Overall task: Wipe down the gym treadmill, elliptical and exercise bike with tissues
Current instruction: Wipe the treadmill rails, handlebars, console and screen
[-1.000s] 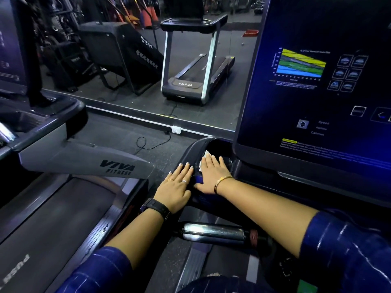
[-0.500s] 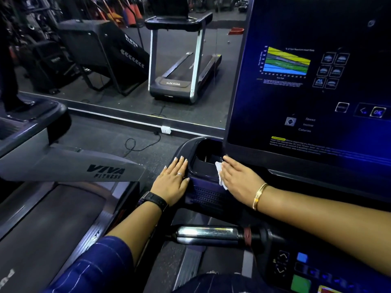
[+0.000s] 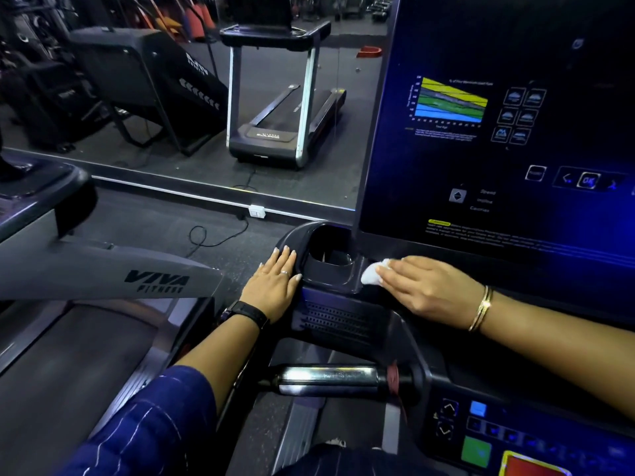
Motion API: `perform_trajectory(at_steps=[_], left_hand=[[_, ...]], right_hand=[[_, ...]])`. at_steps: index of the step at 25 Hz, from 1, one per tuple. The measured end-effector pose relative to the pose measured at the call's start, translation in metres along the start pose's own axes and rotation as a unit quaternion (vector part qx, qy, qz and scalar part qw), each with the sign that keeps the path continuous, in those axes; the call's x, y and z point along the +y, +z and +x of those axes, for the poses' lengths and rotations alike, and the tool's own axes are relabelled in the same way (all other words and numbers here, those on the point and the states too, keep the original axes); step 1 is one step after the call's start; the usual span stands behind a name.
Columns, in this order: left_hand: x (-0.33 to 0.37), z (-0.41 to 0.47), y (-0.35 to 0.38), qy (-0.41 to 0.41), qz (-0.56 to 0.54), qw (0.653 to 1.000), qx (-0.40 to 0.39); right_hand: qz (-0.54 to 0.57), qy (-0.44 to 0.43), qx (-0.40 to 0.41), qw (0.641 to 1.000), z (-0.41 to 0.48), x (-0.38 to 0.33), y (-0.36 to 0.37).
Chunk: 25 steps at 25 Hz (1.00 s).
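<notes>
At the left corner of the treadmill console (image 3: pixel 336 321), just beside the cup holder (image 3: pixel 305 266) | step: wiping console | right hand (image 3: pixel 429 286) flat, fingers (image 3: pixel 395 266) straight, pressing tissue (image 3: pixel 370 274) | left hand (image 3: pixel 273 286) flat, bracing console edge | next, judged: sweep along ledge beneath screen (image 3: pixel 481 149).

1. The grey treadmill arm (image 3: pixel 103 269) on the left is showing "VIVA FITNESS" in black letters.
2. The console screen (image 3: pixel 498 159) is displaying "Speed", "Incline" and "Calories", stacked in a column.
3. The OK button (image 3: pixel 588 180) on that screen is glowing "OK" between two arrows.
4. The chart captions and small print are coming out way too blurry to read.
</notes>
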<state>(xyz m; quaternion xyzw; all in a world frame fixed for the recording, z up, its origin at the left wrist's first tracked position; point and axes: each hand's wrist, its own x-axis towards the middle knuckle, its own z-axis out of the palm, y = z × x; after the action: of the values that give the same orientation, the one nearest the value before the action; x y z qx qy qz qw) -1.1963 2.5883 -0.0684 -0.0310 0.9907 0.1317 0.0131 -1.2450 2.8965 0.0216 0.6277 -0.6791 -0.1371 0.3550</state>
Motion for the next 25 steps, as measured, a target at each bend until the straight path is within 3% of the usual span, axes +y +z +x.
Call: perform_trajectory(at_steps=[3, 5, 9, 12, 14, 19, 22, 25], left_hand=[[0.001, 0.001, -0.001, -0.001, 0.003, 1.000, 0.000], [0.002, 0.004, -0.002, -0.006, 0.003, 1.000, 0.000], [0.008, 0.007, -0.004, -0.023, -0.013, 1.000, -0.006], [0.007, 0.007, -0.004, -0.022, -0.013, 1.000, -0.005], [0.007, 0.009, -0.006, -0.021, -0.017, 1.000, -0.007], [0.007, 0.011, -0.006, -0.022, -0.028, 0.999, -0.006], [0.005, 0.011, -0.008, -0.026, -0.040, 0.999, -0.002], [0.005, 0.016, -0.008, -0.031, -0.051, 0.998, -0.014]], right_hand=[[-0.039, 0.000, 0.050, 0.998, 0.006, 0.020, -0.016], [-0.075, 0.057, 0.035, 0.995, 0.012, 0.025, -0.009], [-0.087, 0.142, -0.087, 0.982, 0.007, 0.000, 0.015], [-0.052, 0.120, -0.142, 0.981, 0.000, -0.017, 0.023], [-0.066, 0.121, -0.135, 0.981, 0.012, -0.010, 0.026], [-0.081, 0.216, -0.117, 0.966, 0.047, -0.003, 0.034], [-0.070, 0.162, -0.086, 0.981, 0.035, -0.011, 0.037], [-0.077, 0.105, -0.003, 0.992, 0.035, -0.005, 0.042]])
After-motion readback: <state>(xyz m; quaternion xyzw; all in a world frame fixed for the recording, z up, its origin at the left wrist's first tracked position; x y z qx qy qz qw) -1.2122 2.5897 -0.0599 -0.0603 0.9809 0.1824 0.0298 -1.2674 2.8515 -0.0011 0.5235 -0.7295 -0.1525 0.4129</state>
